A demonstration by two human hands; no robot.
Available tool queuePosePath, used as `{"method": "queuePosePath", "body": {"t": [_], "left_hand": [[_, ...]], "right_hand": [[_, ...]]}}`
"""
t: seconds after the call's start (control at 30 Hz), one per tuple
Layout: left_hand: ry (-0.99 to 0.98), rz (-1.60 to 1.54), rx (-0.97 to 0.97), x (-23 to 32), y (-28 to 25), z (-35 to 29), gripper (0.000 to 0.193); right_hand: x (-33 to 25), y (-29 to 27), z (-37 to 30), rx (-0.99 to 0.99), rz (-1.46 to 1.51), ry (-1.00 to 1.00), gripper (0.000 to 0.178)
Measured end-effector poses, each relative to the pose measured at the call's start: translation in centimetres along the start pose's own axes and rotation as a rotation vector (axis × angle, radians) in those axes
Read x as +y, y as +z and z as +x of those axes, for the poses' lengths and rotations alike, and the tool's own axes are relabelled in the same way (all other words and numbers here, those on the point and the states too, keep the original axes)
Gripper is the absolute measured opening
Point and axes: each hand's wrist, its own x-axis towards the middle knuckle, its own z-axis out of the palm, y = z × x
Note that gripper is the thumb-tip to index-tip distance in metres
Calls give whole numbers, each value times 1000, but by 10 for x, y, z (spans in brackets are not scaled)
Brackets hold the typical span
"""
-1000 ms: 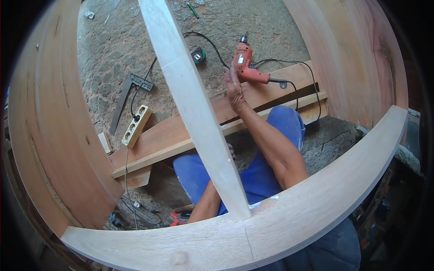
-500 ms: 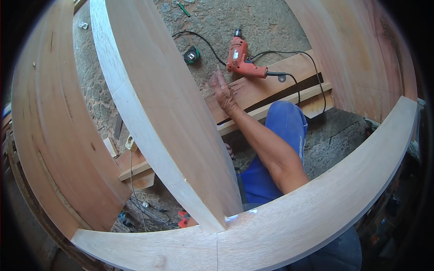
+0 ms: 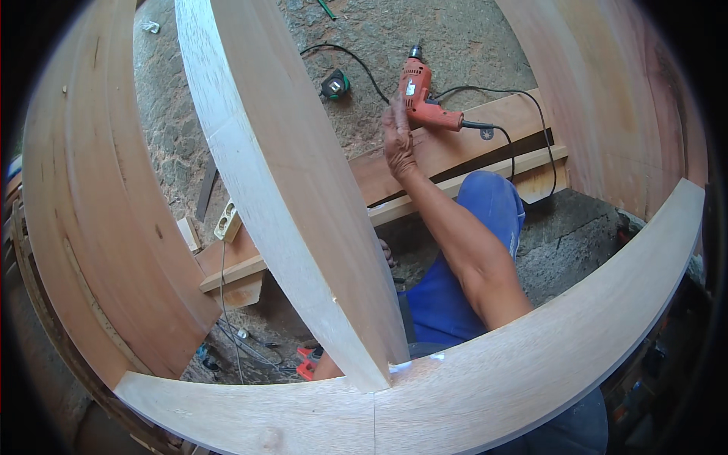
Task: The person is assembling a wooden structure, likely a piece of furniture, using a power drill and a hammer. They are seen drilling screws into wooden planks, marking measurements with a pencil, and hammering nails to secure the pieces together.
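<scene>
R hand [image 3: 400, 148] comes closer to red pistol-shaped elec. drill [image 3: 437, 115], fingers straight; L hand [image 3: 387, 255] mostly hidden, its grip I can't tell.

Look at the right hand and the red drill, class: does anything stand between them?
Nothing visible does: the right hand overlaps the edge of the red drill in this view, though touch is unclear. The central board stands left of both.

No legible lettering in view
</scene>
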Motion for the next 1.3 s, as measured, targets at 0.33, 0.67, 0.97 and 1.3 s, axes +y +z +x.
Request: {"method": "queuePosePath", "body": {"t": [0.33, 0.67, 0.97, 1.3], "left_hand": [[-19, -11, 19, 1, 10, -8, 57], [214, 208, 205, 29, 24, -31, 52], [599, 243, 304, 80, -66, -98, 49], [927, 531, 536, 60, -122, -92, 39]], "right_hand": [[-13, 7, 7, 18, -20, -41, 74], [-18, -61, -48, -40, -495, 103, 57], [-40, -50, -75, -46, -598, 80, 55], [-153, -110, -125, -350, -939, -121, 52]]}}
